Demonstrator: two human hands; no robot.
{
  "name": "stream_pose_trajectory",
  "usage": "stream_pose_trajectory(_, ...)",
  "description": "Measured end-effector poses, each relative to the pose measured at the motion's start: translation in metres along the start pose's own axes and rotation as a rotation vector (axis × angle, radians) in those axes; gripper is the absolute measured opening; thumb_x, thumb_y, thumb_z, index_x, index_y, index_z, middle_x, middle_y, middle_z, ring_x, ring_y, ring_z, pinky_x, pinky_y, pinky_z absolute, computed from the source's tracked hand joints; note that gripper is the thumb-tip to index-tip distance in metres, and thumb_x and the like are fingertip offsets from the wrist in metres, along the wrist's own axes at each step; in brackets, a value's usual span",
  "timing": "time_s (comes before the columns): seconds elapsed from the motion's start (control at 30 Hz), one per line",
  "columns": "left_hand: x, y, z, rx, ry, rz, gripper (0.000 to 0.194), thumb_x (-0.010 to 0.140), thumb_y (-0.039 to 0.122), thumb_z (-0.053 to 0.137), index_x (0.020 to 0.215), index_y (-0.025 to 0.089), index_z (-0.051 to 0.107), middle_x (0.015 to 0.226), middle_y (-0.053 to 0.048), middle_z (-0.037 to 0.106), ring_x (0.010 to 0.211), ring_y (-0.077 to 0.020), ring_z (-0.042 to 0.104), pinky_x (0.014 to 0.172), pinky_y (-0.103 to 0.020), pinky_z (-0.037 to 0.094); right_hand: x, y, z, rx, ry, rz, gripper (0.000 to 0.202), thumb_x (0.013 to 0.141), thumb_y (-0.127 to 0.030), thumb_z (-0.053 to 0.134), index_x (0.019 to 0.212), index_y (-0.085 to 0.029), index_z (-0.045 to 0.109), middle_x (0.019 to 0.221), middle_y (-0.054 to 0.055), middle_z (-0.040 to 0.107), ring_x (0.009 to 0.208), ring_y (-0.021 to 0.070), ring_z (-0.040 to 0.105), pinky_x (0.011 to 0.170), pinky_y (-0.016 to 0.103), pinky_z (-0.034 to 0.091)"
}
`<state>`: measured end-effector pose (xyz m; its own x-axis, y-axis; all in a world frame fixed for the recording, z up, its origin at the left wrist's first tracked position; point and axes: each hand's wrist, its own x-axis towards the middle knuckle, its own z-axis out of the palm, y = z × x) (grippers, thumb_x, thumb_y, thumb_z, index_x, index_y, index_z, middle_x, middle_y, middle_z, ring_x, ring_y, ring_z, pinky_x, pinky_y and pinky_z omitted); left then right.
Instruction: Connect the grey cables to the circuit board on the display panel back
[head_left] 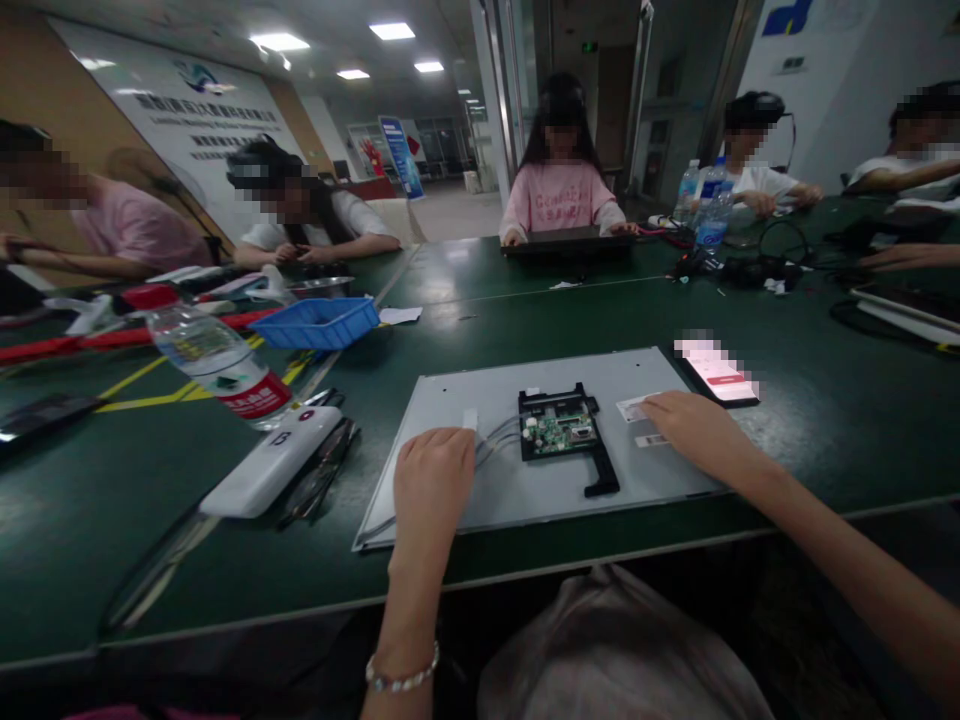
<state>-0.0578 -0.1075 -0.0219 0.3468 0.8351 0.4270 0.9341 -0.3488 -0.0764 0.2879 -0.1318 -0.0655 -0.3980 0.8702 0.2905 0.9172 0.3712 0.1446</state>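
Observation:
A flat light-grey panel [499, 500] lies on the green table in front of me. Near its middle sits a green circuit board [559, 432] in a black plastic bracket [602, 470], with thin grey wires [501, 436] running left from it. My left hand [433, 475] rests closed on the panel's left part, beside a small white tape piece [470, 419]; its fingertips are hidden. Over the panel's right part, my right hand [694, 432] is closed with its fingers curled at a white label [634, 408]. Whether it grips the label I cannot tell. A second label [651, 441] lies just below.
Left of the panel are a white power bank [274, 465], glasses [322, 475], a tilted water bottle [217, 360] and a blue tray [319, 325]. A phone [716, 370] lies to the right. Several people sit around the table, one [559, 200] directly opposite.

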Motion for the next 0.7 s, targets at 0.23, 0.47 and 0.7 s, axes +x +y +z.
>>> stream_pose_trajectory(0.23,0.000,-0.003,0.010,-0.042,-0.094,-0.015,0.028,0.092,0.025,0.041,0.090,0.018,0.069,0.093,-0.008,0.072,0.090,-0.0250,0.065,0.083,-0.038,0.042,0.035,-0.005,-0.020,0.250,-0.028,-0.001,0.027,0.093,-0.024,0.044,0.107,-0.015,0.066,0.109,0.012,0.068,0.102,0.0247,0.062,0.088,0.038,0.048)
stream_pose_trajectory(0.47,0.000,0.000,0.010,-0.109,-0.065,-0.012,0.027,0.093,0.026,0.041,0.094,0.019,0.067,0.097,-0.007,0.071,0.094,-0.0244,0.064,0.087,-0.038,0.042,0.123,-0.049,-0.033,0.400,-0.076,-0.127,0.033,0.091,-0.034,0.055,0.119,-0.016,0.056,0.119,0.009,0.059,0.101,0.0218,0.059,0.085,0.042,0.051)
stream_pose_trajectory(0.7,-0.005,0.001,0.009,-0.146,-0.016,0.005,0.025,0.092,0.024,0.040,0.094,0.020,0.065,0.100,-0.007,0.070,0.097,-0.0245,0.062,0.090,-0.040,0.041,0.143,-0.069,-0.016,0.441,-0.091,-0.166,0.034,0.091,-0.034,0.056,0.120,-0.016,0.055,0.120,0.009,0.057,0.101,0.0220,0.059,0.084,0.042,0.052)
